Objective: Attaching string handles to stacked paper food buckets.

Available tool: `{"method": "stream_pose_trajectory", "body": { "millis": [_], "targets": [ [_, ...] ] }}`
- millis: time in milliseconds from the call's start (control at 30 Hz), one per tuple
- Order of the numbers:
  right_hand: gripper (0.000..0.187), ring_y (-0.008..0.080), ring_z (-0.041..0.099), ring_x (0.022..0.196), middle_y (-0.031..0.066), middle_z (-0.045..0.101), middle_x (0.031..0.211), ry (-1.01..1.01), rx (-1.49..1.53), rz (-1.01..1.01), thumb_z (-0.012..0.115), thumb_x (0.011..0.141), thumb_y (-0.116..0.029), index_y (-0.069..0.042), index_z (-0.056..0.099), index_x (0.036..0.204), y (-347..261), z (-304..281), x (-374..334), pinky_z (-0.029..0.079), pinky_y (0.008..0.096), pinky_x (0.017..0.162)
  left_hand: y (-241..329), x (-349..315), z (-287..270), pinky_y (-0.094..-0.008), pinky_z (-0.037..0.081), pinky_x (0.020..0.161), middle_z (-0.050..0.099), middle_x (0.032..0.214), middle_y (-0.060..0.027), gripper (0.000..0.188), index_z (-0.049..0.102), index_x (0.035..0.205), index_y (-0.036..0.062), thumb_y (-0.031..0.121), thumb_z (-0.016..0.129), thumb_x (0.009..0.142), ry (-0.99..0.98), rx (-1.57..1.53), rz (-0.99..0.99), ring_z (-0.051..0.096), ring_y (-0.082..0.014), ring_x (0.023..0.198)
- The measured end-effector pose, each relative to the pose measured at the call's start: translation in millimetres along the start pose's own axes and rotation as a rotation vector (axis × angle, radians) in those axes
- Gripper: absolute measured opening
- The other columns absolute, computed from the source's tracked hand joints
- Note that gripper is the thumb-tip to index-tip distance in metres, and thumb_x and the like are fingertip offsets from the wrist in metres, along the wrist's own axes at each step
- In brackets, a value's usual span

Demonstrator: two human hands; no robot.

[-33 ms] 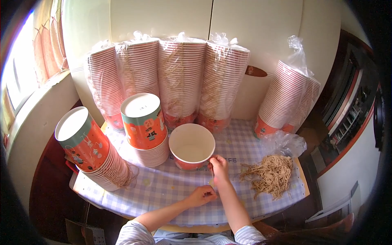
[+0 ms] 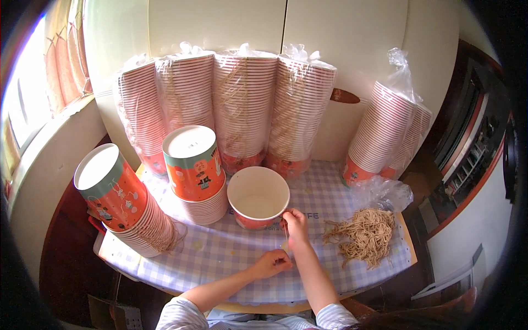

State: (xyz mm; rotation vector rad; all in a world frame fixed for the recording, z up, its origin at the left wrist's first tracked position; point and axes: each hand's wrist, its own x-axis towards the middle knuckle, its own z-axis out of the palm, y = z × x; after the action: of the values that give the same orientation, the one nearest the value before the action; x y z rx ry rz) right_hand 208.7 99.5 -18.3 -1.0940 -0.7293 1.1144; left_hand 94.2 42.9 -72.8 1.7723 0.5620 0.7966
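Note:
An upright paper tub (image 2: 258,193), white inside with a red printed outside, stands in the middle of the table. At its right front side, just below the rim, my right hand (image 2: 296,226) is closed in a pinch on a thin tan string (image 2: 286,234). The string runs down toward my left hand (image 2: 271,263), which is closed nearer to me, its fingertips pinched where the string ends from sight. My left hand is apart from the tub. To the right lies a loose heap of the same tan strings (image 2: 363,236).
Two stacks of upturned tubs stand left, a nearer stack (image 2: 124,195) with strings hanging on it and another stack (image 2: 195,170). Tall bagged tub stacks (image 2: 245,104) line the back, with more bagged stacks (image 2: 382,129) at right. A crumpled clear bag (image 2: 385,192) lies on the checked tablecloth (image 2: 220,258).

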Motion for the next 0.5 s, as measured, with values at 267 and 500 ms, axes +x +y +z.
{"method": "stream_pose_trajectory", "body": {
  "millis": [267,500],
  "targets": [
    [0.013,0.0105,0.052,0.052,0.0030,0.058,0.079,-0.176,-0.022,0.171,0.051,0.082,-0.016,-0.006,0.054,0.090,-2,-12,-1,0.043,0.0241,0.048,9,0,-4,-0.0228,0.043,0.060,0.056,0.076,-0.0001,0.011,0.057,0.083,0.0041,0.015,0.060,0.081,-0.056,-0.069,-0.199,0.050,-0.0067,0.068],
    [0.024,0.0101,0.050,0.052,0.0063,0.056,0.080,-0.383,0.085,0.368,0.053,0.084,-0.017,-0.009,0.044,0.104,-19,-49,-26,0.041,0.0229,0.047,8,-3,-2,-0.0224,0.042,0.071,0.057,0.082,0.0002,0.013,0.055,0.088,0.0041,0.017,0.052,0.088,-0.107,-0.620,-0.231,0.052,-0.0073,0.077]
  ]
}}
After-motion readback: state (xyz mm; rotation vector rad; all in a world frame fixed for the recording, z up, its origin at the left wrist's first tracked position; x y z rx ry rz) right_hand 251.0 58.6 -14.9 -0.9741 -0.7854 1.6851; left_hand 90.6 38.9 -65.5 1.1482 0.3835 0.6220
